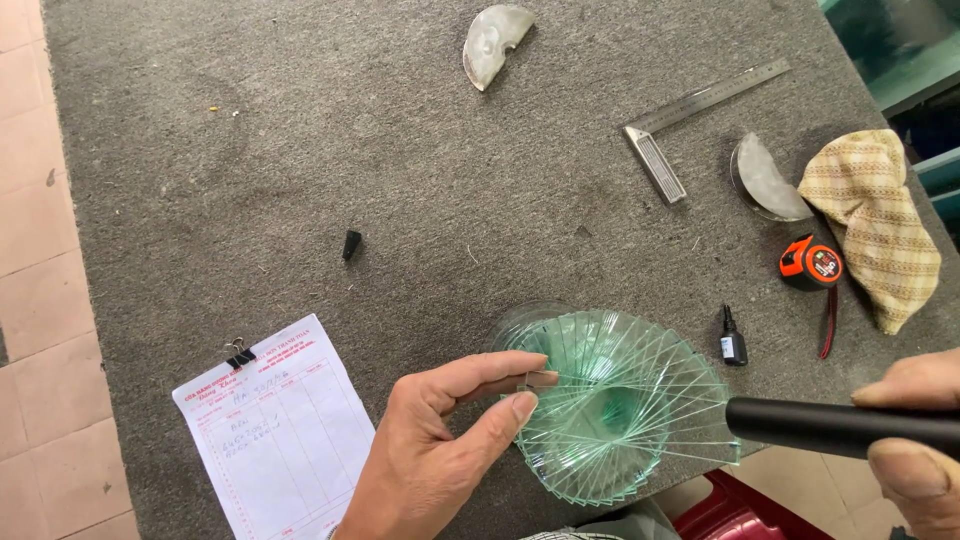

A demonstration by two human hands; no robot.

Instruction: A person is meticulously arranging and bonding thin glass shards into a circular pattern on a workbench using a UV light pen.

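Seen from above, a person's left hand [440, 440] pinches a small clear glass strip [541, 379] between thumb and forefinger at the near-left rim of a fanned spiral of green-edged glass strips [620, 405] lying on a grey felt-covered surface [300, 150]. The right hand [915, 435], entering from the right edge, is closed around a black cylindrical tool [820, 425] whose long axis runs nearly level, its tip reaching over the spiral's right edge. The spiral thus lies between the two hands, touching the left fingers' side, with the left hand the nearer to its centre. Near left, a clipped paper form [275, 430] overhangs the surface's edge; a red stool [740, 510] shows below. Just beyond the spiral stands a small black bottle [733, 340], then an orange tape measure [812, 263] and a checked cloth [880, 220]. Farther on lie a half-round glass piece [768, 180], a metal try square [690, 120], a small black cap [351, 243], and another half-round piece [492, 42] at the far edge.
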